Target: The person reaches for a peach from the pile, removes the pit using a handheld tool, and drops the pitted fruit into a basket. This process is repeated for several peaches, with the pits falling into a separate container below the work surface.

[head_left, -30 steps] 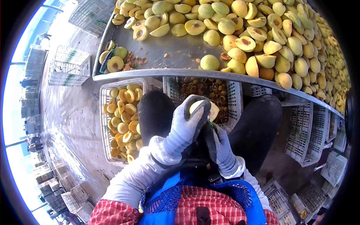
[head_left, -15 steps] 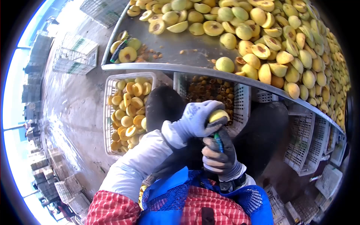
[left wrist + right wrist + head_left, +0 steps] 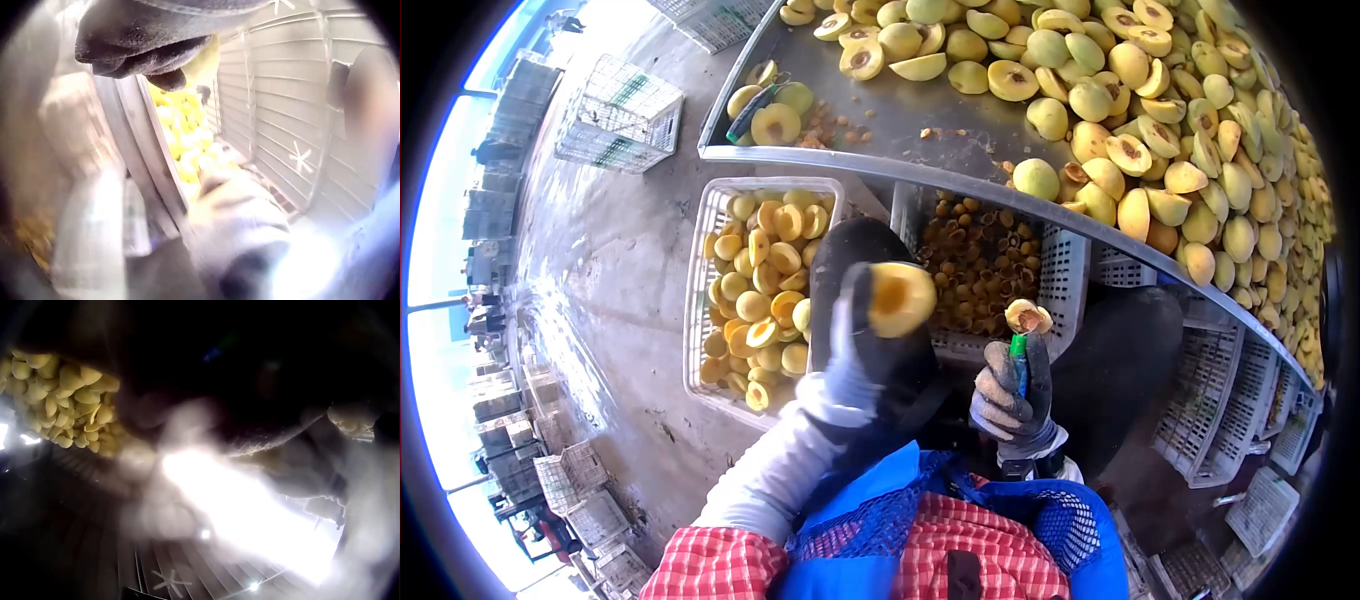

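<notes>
My gloved left hand (image 3: 847, 345), blurred by motion, holds a yellow peach half (image 3: 903, 299) with its hollowed cut face up, over the left knee. In the left wrist view, dark glove fingers (image 3: 140, 47) overlap a yellow piece of fruit (image 3: 205, 62). My gloved right hand (image 3: 1012, 402) grips the green and blue handle of a pitting tool (image 3: 1020, 362) upright, its fingers curled round it. On the tool's tip sits a cut-out pit piece (image 3: 1028, 317), brown inside with a pale rim. Glare and darkness hide most of the right hand's work in the right wrist view.
A metal table (image 3: 900, 110) bears a heap of peach halves (image 3: 1190, 150). A second green-handled tool (image 3: 752, 112) lies near its left corner. Below stand a white crate (image 3: 697, 300) of hollowed halves and a crate (image 3: 1068, 270) of cut-out pits. More crates (image 3: 620, 115) stand around.
The hands, together on one peach half before, are now apart. The left has moved left with the hollowed half; the right holds the tool with the cut-out pit piece on its tip.
</notes>
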A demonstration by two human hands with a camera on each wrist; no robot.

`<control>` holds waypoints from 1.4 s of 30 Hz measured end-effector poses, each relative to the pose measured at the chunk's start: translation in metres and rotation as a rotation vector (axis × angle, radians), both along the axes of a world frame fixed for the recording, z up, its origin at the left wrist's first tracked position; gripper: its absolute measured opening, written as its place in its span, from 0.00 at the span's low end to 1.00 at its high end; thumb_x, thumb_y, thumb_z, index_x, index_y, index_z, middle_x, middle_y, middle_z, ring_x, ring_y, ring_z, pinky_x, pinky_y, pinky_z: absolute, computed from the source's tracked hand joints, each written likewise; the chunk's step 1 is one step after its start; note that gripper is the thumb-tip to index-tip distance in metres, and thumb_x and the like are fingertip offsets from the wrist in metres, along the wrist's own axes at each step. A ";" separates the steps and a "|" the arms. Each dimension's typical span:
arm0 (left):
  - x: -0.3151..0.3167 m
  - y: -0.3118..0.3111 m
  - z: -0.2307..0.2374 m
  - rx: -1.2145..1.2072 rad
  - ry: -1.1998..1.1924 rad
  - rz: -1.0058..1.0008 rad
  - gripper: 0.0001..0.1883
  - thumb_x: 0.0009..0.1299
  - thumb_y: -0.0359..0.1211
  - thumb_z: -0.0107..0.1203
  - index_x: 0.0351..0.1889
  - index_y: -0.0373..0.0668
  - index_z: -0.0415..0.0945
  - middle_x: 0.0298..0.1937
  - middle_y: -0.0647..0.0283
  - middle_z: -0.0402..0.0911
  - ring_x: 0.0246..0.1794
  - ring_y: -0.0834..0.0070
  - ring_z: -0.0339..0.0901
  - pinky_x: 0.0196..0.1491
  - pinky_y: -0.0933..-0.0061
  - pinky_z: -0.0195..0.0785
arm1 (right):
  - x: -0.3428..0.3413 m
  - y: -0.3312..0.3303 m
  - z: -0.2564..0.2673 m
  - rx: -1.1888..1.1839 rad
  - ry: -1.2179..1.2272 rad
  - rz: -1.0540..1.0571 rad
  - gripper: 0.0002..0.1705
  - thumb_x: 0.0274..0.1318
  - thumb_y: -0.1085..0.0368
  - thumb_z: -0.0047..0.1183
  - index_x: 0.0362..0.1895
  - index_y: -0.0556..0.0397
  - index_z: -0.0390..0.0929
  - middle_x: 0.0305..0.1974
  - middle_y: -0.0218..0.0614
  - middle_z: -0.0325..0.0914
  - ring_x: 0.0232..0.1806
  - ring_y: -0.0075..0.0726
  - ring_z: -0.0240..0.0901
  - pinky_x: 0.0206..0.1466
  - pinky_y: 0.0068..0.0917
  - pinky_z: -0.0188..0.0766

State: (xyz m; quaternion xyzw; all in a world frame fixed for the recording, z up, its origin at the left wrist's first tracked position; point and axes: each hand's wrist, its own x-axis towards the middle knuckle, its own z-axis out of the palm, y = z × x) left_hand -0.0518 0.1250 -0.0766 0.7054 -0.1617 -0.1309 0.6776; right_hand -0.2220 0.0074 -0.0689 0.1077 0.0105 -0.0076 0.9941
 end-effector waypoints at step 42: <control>-0.019 -0.114 0.078 -0.219 0.865 -0.708 0.44 0.52 0.40 0.60 0.66 0.30 0.58 0.56 0.49 0.72 0.56 0.62 0.72 0.62 0.65 0.64 | 0.002 -0.058 0.048 -0.814 0.719 -0.176 0.17 0.64 0.54 0.46 0.47 0.54 0.72 0.24 0.32 0.75 0.16 0.29 0.69 0.20 0.21 0.65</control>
